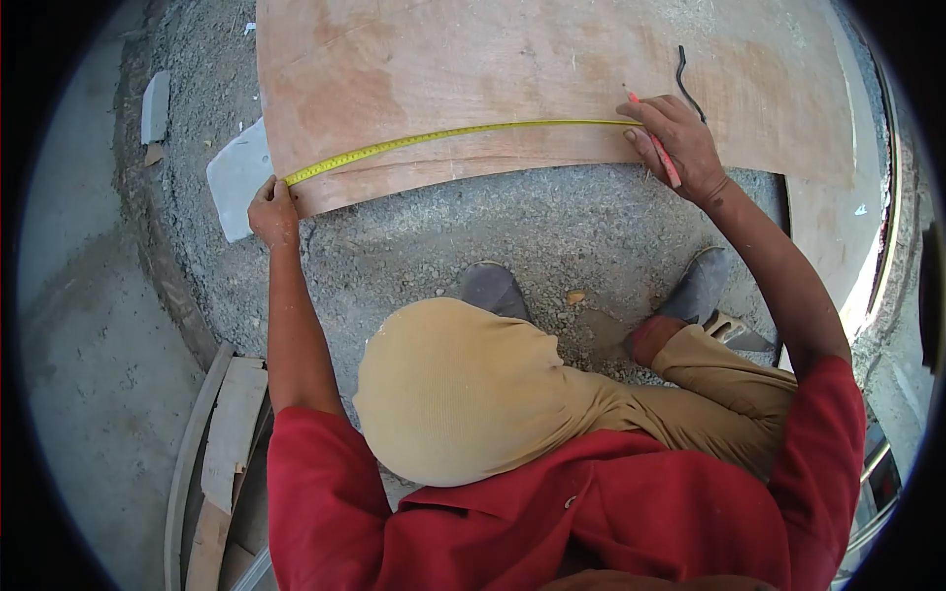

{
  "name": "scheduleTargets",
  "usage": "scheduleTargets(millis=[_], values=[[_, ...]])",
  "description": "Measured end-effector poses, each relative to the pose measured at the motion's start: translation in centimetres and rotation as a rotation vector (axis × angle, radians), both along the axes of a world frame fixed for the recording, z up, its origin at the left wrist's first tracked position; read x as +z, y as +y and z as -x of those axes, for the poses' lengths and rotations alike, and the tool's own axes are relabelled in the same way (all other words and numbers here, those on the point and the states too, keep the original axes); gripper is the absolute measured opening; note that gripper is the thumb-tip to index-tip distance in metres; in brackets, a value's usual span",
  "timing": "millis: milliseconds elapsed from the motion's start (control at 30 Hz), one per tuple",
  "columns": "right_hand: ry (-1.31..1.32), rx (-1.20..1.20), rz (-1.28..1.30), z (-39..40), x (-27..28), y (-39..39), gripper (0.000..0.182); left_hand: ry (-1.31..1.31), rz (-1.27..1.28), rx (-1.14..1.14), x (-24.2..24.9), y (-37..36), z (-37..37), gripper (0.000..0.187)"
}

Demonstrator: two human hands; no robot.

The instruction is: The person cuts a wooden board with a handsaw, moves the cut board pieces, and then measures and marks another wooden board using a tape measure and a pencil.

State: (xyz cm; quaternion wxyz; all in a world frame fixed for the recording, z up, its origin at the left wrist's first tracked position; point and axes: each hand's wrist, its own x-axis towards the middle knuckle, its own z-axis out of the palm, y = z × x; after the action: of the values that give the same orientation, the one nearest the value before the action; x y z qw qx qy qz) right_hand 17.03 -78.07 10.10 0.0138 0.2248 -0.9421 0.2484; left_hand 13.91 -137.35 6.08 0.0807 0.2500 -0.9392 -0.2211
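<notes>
A yellow tape measure (424, 138) stretches across the plywood sheet (552, 69), close to its near edge. At the sheet's left corner, my left hand (274, 212) pinches the tape's end. My right hand (680, 143) is over the sheet near the right end of the blade, its fingers closed around a red pencil (662, 153) whose tip points up and left. The tape's case is not visible; the blade runs up to my right fingers. Just beyond that hand, a thin black bent strip (684, 74) lies on the wood.
Gravel (414, 246) covers the ground between my shoes (496, 291) and the sheet. A white slab (239, 177) sticks out under the left corner. Wooden boards (232, 433) lie at lower left, and a handsaw (734, 333) rests beside my right foot.
</notes>
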Motion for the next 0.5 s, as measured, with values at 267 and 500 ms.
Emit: scheduleTargets(millis=[267, 500], values=[[-0.323, -0.123, 0.546, -0.5, -3.8, -8.3, 0.023, -0.048, 0.106, -0.008, -0.1, 0.6, 0.0, 0.055], [-0.469, -0.384, 0.748, 0.5, -6.9, -10.5, 0.015, -0.106, 0.159, 0.009, 0.1, 0.9, 0.3, 0.062]])
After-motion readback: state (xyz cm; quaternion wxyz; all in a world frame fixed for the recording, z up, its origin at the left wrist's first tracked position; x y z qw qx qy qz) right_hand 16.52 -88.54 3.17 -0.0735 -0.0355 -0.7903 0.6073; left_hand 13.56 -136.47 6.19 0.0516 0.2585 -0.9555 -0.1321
